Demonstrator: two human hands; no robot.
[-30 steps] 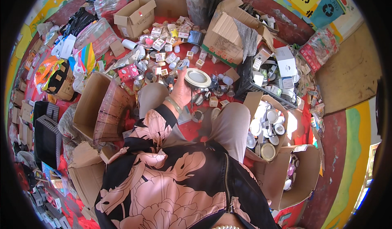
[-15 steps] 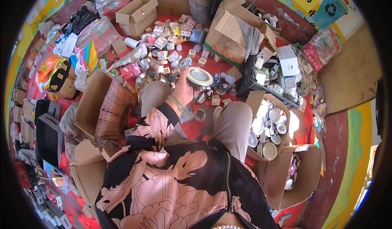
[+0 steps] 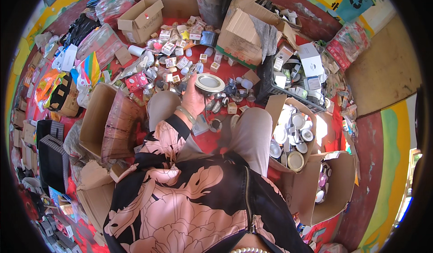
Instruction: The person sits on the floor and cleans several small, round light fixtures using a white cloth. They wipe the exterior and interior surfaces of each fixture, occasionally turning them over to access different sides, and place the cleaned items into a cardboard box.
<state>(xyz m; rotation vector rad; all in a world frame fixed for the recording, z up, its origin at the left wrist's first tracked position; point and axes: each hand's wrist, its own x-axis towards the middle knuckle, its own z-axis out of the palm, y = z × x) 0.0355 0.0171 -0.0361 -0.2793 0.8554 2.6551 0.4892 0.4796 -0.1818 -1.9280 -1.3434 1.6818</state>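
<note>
Raised between my knees, my left hand (image 3: 193, 100) grips a round recessed downlight (image 3: 209, 81) by its side. This light has a cream rim and a paler disc, turned face up and slightly tilted. My right hand is out of sight. Below and beyond the light, loose bulbs, round fittings and small cartons lie on the red floor. By my right knee stands an open cardboard box (image 3: 276, 103) holding several similar white round lights, among them a cream-rimmed one (image 3: 295, 161).
A black plastic crate (image 3: 288, 95) of lights and cartons stands at the right, with a second cardboard box (image 3: 336, 208) nearer me. An open carton (image 3: 92, 117) lies by my left knee. Farther off are a tall carton (image 3: 241, 39) and piled small boxes (image 3: 168, 49).
The view has shifted a little, so most things appear slightly farther left. My left hand still holds the downlight, which appears at a similar height and angle.
</note>
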